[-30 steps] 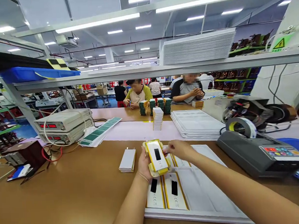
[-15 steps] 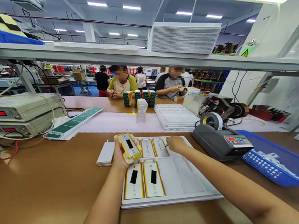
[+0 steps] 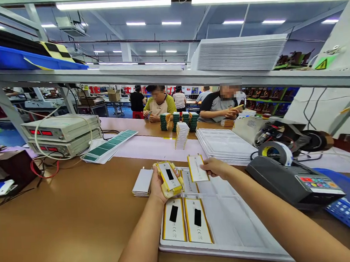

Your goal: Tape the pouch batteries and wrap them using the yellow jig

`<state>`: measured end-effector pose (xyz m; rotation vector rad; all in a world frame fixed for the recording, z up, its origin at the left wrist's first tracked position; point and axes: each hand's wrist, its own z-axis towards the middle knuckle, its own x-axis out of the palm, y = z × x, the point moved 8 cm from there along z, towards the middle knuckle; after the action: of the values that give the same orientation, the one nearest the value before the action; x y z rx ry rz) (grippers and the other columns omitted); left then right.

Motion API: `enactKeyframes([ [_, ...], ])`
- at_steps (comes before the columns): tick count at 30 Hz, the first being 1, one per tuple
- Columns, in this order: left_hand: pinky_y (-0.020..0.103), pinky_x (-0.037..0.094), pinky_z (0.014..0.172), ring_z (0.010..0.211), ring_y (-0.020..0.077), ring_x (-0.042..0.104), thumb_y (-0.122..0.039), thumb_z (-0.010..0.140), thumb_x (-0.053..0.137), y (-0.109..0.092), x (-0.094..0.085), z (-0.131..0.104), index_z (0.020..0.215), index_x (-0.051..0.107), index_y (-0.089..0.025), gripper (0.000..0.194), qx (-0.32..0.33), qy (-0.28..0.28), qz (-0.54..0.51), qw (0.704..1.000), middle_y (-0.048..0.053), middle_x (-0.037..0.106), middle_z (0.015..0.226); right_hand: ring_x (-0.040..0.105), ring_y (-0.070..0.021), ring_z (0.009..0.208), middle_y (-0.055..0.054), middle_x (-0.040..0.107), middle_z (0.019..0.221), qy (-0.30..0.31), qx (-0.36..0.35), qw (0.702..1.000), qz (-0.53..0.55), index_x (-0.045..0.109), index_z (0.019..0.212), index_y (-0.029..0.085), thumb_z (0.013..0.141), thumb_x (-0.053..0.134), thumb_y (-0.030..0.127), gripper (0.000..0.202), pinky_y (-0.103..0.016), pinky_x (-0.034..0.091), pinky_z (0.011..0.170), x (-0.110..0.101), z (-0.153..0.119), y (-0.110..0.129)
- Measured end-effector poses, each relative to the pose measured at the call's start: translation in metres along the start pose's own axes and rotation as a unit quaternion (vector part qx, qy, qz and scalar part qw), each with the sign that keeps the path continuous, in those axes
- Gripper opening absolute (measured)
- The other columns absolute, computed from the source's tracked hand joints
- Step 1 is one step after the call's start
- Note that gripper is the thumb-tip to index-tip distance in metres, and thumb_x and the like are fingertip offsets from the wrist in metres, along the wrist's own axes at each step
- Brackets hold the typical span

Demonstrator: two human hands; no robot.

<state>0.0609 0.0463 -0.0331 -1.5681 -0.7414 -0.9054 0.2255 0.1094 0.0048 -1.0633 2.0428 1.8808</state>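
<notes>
My left hand (image 3: 158,186) holds a yellow fixture (image 3: 178,188) with a white battery pack (image 3: 165,171) in it, which bears a black strip. Between the thumb and fingers of my right hand (image 3: 216,168) is another white battery pack (image 3: 197,168), raised above the white tray (image 3: 228,250). Two packs with black strips, a left one (image 3: 174,221) and a right one (image 3: 197,221), lie in the tray's front row. One more pack (image 3: 189,182) lies in the back row, partly hidden. Left of the tray is a stack of white packs (image 3: 142,181).
A tape dispenser (image 3: 289,179) and a blue basket (image 3: 348,215) stand at the right. Stacked trays (image 3: 225,144) and a pile of packs (image 3: 182,134) are behind. Metering boxes (image 3: 60,129) sit left. Two people work across the table; a shelf (image 3: 160,74) spans overhead.
My right hand has lifted a battery pack out of the tray's back row. The fixture is still in my left hand. The view has turned left, and everything appears further right.
</notes>
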Motion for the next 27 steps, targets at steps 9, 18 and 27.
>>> enactKeyframes([
  [9,0.043,0.042,0.079,0.092,0.0282,0.056,-0.06,0.07,0.042,-0.004,0.013,-0.007,0.107,0.053,-0.015,0.06,0.015,0.056,-0.001,0.998,0.012,0.062,0.096,0.048,-0.0095,0.057,0.0,0.057,0.067,0.002,-0.105,0.994,0.005,0.053,0.077,0.016,0.073,0.052,0.024,0.009,-0.02,0.032,0.05,0.067,-0.016,0.082],
  [18,0.044,0.043,0.077,0.087,0.0262,0.057,-0.059,0.07,0.044,-0.027,0.02,-0.017,0.108,0.051,-0.016,0.058,0.073,0.094,0.017,0.993,0.012,0.061,0.096,0.053,-0.0154,0.066,-0.002,0.061,0.073,-0.089,-0.109,0.968,-0.206,0.055,0.085,0.023,0.082,0.032,0.044,0.031,-0.024,0.031,0.054,0.027,-0.077,0.021],
  [27,0.04,0.046,0.075,0.076,0.0212,0.059,-0.018,0.063,0.051,-0.065,0.007,-0.024,0.099,0.054,-0.016,0.036,0.172,-0.045,0.097,0.979,0.006,0.062,0.08,0.055,-0.016,0.069,-0.001,0.062,0.078,-0.092,-0.087,0.973,-0.195,0.051,0.087,0.024,0.085,0.028,0.04,0.028,-0.024,0.031,0.055,0.053,-0.089,-0.039],
])
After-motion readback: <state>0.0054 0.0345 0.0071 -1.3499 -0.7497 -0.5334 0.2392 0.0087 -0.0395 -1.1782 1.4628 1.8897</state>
